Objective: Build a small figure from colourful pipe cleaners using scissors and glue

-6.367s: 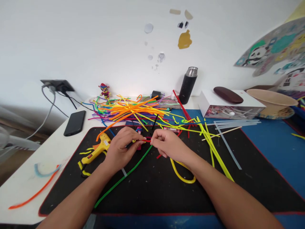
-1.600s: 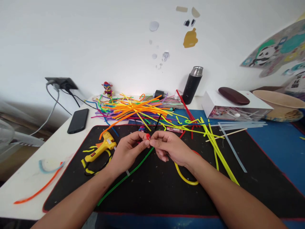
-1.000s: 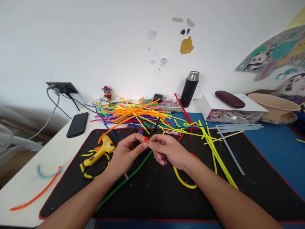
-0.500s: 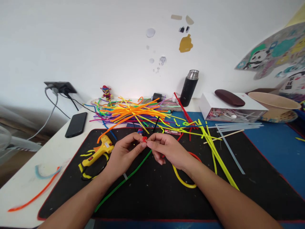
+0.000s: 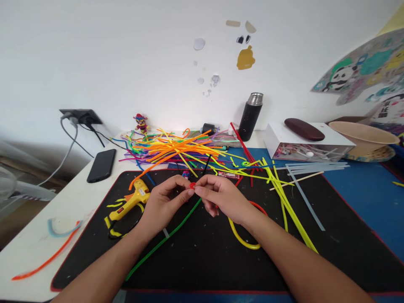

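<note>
Over the middle of the black mat, both hands meet fingertip to fingertip. Between them is a small red coiled piece of pipe cleaner, mostly covered by the fingers. My left hand pinches it with thumb and forefinger. From the other side my right hand pinches it too, its lower fingers curled underneath. A green pipe cleaner runs along the mat below my hands. A small colourful figure is partly hidden just behind the fingertips.
A yellow glue gun lies left, near a phone. Behind is a heap of coloured pipe cleaners and a black thermos. Yellow-green pipe cleaners and clear glue sticks lie right. A yellow ring rests beside my right forearm.
The red piece has turned slightly between the fingertips and looks flatter now. Both hands have stayed in almost the same place.
</note>
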Demonstrator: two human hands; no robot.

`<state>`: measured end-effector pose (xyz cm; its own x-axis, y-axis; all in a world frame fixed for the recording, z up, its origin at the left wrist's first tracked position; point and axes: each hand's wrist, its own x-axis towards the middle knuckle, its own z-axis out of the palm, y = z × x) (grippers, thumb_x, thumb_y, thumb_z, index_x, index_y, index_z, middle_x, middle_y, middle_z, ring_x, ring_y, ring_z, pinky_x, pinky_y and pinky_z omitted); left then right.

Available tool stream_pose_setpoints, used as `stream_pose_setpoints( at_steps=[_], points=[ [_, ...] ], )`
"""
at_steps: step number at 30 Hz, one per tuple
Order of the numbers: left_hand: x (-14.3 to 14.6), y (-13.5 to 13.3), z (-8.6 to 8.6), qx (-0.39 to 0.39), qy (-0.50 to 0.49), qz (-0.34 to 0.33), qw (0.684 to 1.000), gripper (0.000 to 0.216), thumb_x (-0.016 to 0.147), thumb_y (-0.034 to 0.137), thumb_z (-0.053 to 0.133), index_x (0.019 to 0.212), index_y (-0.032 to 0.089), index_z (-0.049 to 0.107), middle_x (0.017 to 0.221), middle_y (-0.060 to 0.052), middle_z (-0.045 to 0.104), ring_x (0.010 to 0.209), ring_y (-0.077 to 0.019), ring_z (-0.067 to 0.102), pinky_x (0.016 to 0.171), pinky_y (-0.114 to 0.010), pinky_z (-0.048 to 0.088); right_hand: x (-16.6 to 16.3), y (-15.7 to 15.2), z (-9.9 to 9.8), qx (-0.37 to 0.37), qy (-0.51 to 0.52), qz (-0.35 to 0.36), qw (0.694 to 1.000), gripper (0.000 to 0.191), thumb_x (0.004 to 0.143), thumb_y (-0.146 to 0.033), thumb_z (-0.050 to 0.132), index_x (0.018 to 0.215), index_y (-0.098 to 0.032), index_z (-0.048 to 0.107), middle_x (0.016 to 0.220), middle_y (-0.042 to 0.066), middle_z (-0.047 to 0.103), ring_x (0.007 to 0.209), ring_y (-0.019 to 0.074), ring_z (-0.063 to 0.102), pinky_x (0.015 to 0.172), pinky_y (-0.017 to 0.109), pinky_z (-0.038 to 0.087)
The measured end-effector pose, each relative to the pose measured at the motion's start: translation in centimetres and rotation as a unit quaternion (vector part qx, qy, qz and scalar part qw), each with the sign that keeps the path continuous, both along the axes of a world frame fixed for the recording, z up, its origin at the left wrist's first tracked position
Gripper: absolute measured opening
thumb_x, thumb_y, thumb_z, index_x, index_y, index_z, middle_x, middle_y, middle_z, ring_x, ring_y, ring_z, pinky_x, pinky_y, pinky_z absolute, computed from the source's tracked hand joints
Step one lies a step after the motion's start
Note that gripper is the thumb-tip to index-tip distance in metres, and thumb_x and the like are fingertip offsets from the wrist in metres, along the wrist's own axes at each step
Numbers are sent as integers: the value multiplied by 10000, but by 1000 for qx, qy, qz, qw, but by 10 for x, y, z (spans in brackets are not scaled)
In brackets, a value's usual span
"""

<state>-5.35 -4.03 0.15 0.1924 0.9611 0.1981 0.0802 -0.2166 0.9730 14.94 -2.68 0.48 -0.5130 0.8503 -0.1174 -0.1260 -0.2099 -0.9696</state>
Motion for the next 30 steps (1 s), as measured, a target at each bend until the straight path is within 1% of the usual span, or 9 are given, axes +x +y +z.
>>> stream_pose_setpoints(
  at_steps=[6, 9, 11, 13, 15, 18, 20, 24, 30],
  points=[
    [-1, 1, 1, -20, 20, -11, 1000, 219, 918, 396, 782, 921, 185, 726, 879, -28, 657, 764, -153, 586, 716, -273, 491, 0, 1, -2, 36, -44, -14, 998, 307, 935, -496, 697, 920, -201, 616, 490, -96, 524, 373, 89, 467, 406, 201, 366],
    [-2, 4, 1, -35, 23, -18, 999, 250, 920, 423, 773, 931, 180, 716, 892, -30, 666, 776, -155, 597, 727, -273, 500, -1, 0, -3, 81, -107, -25, 991, 251, 982, -449, 643, 931, -203, 628, 524, -88, 531, 396, 92, 484, 426, 209, 354],
    [-4, 5, 2, -44, 29, -22, 998, 262, 917, 435, 772, 944, 180, 716, 892, -30, 675, 779, -158, 609, 740, -280, 506, -1, -1, -2, 146, -178, -43, 972, 198, 990, -386, 630, 913, -205, 647, 574, -71, 554, 450, 94, 503, 461, 218, 344],
    [-6, 6, 2, -48, 43, -28, 998, 262, 917, 438, 766, 940, 182, 717, 867, -24, 673, 768, -158, 611, 747, -285, 505, -1, -2, 0, 219, -251, -56, 941, 151, 978, -317, 636, 877, -207, 660, 604, -61, 569, 507, 97, 504, 500, 229, 324],
    [-7, 7, 4, -46, 66, -31, 996, 251, 920, 430, 757, 914, 183, 716, 838, -16, 669, 761, -155, 606, 749, -281, 497, -1, -3, 1, 273, -307, -59, 910, 121, 960, -264, 643, 854, -209, 662, 602, -62, 566, 527, 97, 484, 526, 241, 296],
    [-8, 6, 8, -36, 106, -24, 993, 238, 920, 416, 743, 878, 183, 715, 827, -13, 680, 769, -154, 606, 752, -274, 487, -1, -3, 3, 310, -360, -62, 878, 87, 946, -235, 650, 864, -211, 665, 597, -65, 557, 520, 96, 468, 547, 256, 266],
    [-8, 6, 11, -34, 123, -21, 992, 235, 917, 414, 735, 872, 184, 719, 820, -14, 693, 762, -156, 613, 745, -273, 487, 0, -3, 3, 322, -375, -66, 867, 70, 942, -234, 654, 879, -212, 674, 596, -63, 554, 525, 101, 477, 556, 260, 261],
    [-10, 8, 14, -48, 138, -23, 989, 246, 913, 426, 730, 872, 184, 732, 788, -18, 717, 738, -163, 638, 749, -284, 499, 2, -2, 2, 320, -357, -80, 874, 77, 943, -244, 646, 879, -214, 675, 586, -65, 548, 531, 104, 489, 562, 253, 291],
    [-13, 12, 11, -72, 146, -33, 986, 234, 892, 430, 751, 901, 197, 769, 804, -24, 753, 746, -173, 664, 754, -288, 516, 5, 1, -1, 307, -319, -102, 891, 99, 954, -267, 630, 879, -214, 667, 599, -65, 553, 532, 106, 479, 547, 252, 313]
  ],
)
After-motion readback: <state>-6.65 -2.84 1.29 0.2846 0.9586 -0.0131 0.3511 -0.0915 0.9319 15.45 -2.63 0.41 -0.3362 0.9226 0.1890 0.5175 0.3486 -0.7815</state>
